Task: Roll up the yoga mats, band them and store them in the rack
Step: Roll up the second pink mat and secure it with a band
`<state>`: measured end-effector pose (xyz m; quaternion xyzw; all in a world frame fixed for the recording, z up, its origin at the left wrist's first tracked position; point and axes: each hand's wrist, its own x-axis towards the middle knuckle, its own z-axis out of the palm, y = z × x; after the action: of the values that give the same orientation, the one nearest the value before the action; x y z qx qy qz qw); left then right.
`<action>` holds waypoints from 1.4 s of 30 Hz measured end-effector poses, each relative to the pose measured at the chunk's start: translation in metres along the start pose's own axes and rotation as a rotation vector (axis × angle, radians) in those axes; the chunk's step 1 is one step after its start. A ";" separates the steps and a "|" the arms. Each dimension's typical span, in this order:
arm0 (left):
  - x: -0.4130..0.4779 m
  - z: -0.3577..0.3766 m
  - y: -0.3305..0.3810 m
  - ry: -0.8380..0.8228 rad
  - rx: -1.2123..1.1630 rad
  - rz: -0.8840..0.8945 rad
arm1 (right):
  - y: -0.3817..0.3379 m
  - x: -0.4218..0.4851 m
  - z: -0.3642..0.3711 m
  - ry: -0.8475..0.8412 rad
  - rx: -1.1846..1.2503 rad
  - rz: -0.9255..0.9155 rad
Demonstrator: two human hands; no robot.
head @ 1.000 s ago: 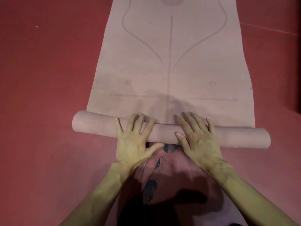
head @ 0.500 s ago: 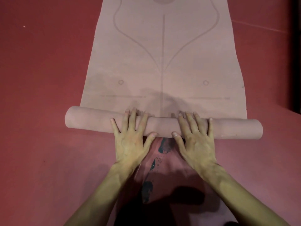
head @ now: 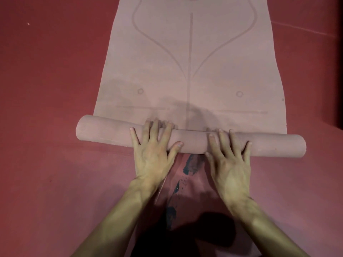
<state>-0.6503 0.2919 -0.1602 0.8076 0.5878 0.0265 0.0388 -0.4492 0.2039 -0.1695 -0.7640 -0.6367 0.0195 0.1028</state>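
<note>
A dusty pink yoga mat (head: 213, 62) with printed alignment lines lies flat on the floor, stretching away from me. Its near end is wound into a roll (head: 193, 140) that lies crosswise, the left end sticking out a little past the mat's edge. My left hand (head: 152, 153) presses flat on the roll left of centre, fingers spread over its top. Right of centre, my right hand (head: 228, 160) rests the same way, its thumb on the near side. Neither hand closes around the roll. No band or rack is in view.
The red floor (head: 46, 108) surrounds the mat on both sides. Dark paint smears (head: 191, 164) mark the floor between my forearms. A dark vertical edge (head: 340, 71) stands at the far right.
The roll has moved forward over the flat mat, closer to the two small printed circles. Both hands have travelled with it on top.
</note>
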 end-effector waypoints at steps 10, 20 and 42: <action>0.005 0.006 0.005 0.158 -0.018 0.070 | -0.001 0.032 -0.006 -0.016 0.006 0.036; 0.011 0.001 0.010 0.066 -0.108 0.017 | 0.017 0.048 -0.038 -0.037 -0.069 -0.176; 0.040 -0.006 0.001 0.027 0.073 0.198 | 0.033 0.053 0.006 0.123 0.129 -0.169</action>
<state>-0.6372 0.3300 -0.1540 0.8622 0.5062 0.0197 -0.0012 -0.4079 0.2509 -0.1765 -0.6992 -0.6886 0.0049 0.1921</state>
